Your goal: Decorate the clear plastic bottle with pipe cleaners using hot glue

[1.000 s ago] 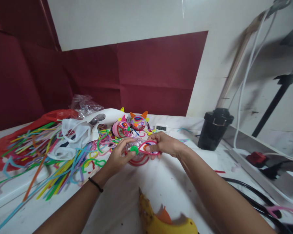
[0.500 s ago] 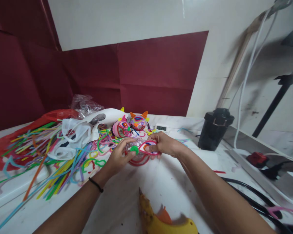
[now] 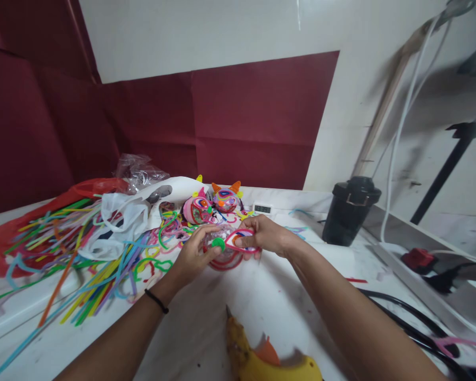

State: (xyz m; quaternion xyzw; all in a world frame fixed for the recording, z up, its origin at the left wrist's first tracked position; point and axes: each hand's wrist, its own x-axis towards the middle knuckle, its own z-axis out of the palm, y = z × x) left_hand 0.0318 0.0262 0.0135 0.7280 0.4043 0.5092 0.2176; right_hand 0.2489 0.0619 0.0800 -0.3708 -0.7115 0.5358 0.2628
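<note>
Between my hands, above the middle of the table, is a clear round ball (image 3: 225, 259) with red trim and a green disc (image 3: 218, 243) on its front. My left hand (image 3: 196, 251) is closed around its left side, the thumb beside the disc. My right hand (image 3: 267, 237) pinches a pink-edged teardrop eye piece (image 3: 230, 241) with a white field and an orange centre, its thumb on the orange part. The eye piece lies against the ball's right side; whether it is fixed there I cannot tell. Nearer me lies a yellow glue gun (image 3: 257, 352), nozzle pointing away.
Two decorated balls with ears, one pink (image 3: 197, 209) and one with orange ears (image 3: 226, 199), stand behind my hands. Loose pipe cleaners (image 3: 99, 280) and a white face mask (image 3: 122, 222) cover the left. A small digital clock (image 3: 262, 209), black canister (image 3: 351, 211) and black cables (image 3: 400, 307) are right.
</note>
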